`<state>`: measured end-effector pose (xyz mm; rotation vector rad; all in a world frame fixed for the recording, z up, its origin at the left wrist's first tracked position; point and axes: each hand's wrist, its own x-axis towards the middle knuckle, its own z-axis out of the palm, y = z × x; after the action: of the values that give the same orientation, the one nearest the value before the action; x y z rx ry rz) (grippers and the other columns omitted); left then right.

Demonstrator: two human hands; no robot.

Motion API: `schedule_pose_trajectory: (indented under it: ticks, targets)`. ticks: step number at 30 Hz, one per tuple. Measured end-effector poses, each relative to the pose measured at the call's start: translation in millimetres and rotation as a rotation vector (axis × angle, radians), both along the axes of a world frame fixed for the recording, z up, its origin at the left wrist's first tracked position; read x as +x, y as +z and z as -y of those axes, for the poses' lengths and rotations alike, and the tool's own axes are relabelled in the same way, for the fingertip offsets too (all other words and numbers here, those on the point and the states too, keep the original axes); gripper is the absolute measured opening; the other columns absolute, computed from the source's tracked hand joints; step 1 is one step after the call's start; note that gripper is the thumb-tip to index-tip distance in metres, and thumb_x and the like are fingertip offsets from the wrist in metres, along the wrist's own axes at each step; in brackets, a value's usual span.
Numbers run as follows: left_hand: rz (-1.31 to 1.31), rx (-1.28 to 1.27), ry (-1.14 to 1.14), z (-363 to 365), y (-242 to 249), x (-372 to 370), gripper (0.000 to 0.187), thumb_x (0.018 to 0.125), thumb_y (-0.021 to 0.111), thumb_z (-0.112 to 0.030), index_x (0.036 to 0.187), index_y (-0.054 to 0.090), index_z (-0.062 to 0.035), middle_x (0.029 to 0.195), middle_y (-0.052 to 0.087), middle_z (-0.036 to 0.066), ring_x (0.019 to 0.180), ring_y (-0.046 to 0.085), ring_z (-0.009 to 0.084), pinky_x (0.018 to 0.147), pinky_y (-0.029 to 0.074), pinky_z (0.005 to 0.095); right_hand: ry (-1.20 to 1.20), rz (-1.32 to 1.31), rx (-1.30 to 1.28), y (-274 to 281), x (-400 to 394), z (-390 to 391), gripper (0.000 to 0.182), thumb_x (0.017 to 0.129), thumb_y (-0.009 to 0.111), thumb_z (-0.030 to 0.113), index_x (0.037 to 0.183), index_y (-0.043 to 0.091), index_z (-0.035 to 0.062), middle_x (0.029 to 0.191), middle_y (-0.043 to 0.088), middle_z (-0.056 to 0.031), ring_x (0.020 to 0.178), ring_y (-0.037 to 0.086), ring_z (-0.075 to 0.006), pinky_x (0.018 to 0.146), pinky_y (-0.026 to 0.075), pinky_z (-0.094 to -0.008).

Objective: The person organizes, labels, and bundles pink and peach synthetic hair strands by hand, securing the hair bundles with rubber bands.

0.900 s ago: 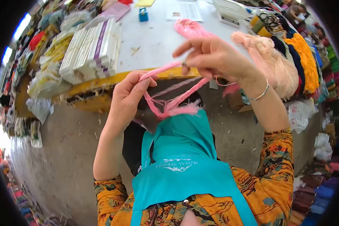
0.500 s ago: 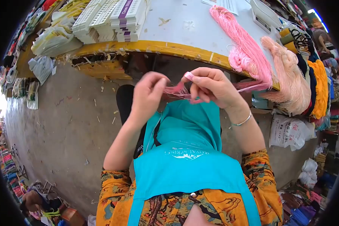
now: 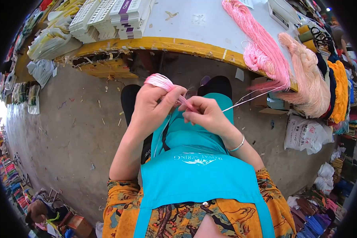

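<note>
Pink thread (image 3: 160, 81) is looped over the fingers of my left hand (image 3: 152, 103), whose thumb and fingers pinch the strands. My right hand (image 3: 206, 114), with a bracelet at the wrist, is closed on the darker pink end of the same thread, just right of my left hand. Loose strands run from my right hand to the table's corner. There a long pink skein (image 3: 261, 41) lies on the white table (image 3: 194, 33) and hangs over its yellow edge. Both hands are above the turquoise apron (image 3: 198, 170).
Stacked white cards (image 3: 127, 18) and plastic packets (image 3: 53, 39) stand at the table's left. Pale peach (image 3: 305, 75) and orange skeins (image 3: 337, 91) hang at the right, above a white printed bag (image 3: 307, 133). A person (image 3: 37, 212) is at lower left.
The thread has moved from between my hands to a bundle looped over my left hand. My right hand has moved down and left, and pale strands now stretch from it to the table corner.
</note>
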<state>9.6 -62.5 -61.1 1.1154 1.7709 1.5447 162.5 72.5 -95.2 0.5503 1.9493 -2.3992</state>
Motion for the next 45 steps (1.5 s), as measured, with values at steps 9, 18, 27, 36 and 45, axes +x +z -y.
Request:
schedule_pose_trajectory:
  ticks: [9,18,27,36,45]
  targets:
    - [-0.102,0.182,0.445,35,33,-14,0.027,0.101,0.053,-0.015,0.102,0.070,0.0062,0.104,0.070,0.014,0.087,0.067,0.0171,0.077,0.052,0.0270,0.113,0.031,0.639,-77,18,-3,0.026,0.081,0.069,0.015,0.105,0.066,0.0062,0.101,0.066,-0.0131,0.092,0.062,-0.0301,0.079,0.050,-0.0367]
    - [0.939,0.329,0.046,-6,6,8,0.040,0.103,0.043,-0.024,0.126,0.056,0.0068,0.149,0.041,0.018,0.134,0.044,0.0284,0.103,0.045,0.0445,-0.340,-0.233,0.510,-16,4,-17,0.026,0.086,0.065,0.003,0.111,0.066,0.0014,0.107,0.068,-0.0104,0.093,0.067,-0.0185,0.081,0.052,-0.0290]
    - [0.936,0.161,0.056,-30,-23,24,0.048,0.103,0.044,-0.028,0.138,0.047,0.0039,0.147,0.044,0.012,0.111,0.055,0.0154,0.095,0.047,0.0329,-0.339,-0.213,0.282,7,-12,3,0.016,0.091,0.063,0.006,0.105,0.066,-0.0022,0.082,0.066,-0.0046,0.076,0.061,-0.0126,0.066,0.050,-0.0265]
    - [-0.589,-0.349,0.308,4,-78,7,0.020,0.091,0.063,-0.018,0.101,0.073,-0.0033,0.098,0.068,0.011,0.095,0.063,0.0239,0.086,0.049,0.0349,-0.374,-0.137,-0.416,-6,2,-15,0.020,0.098,0.057,0.013,0.107,0.068,-0.0023,0.079,0.066,-0.0026,0.063,0.056,-0.0066,0.056,0.045,-0.0203]
    - [1.009,0.159,-0.138,-21,-65,37,0.045,0.104,0.041,-0.029,0.129,0.054,0.0068,0.125,0.060,0.016,0.115,0.057,0.0209,0.102,0.044,0.0360,-0.283,-0.144,0.147,-11,-3,0,0.017,0.095,0.061,0.007,0.107,0.067,-0.0029,0.079,0.066,-0.0013,0.069,0.058,-0.0046,0.058,0.044,-0.0190]
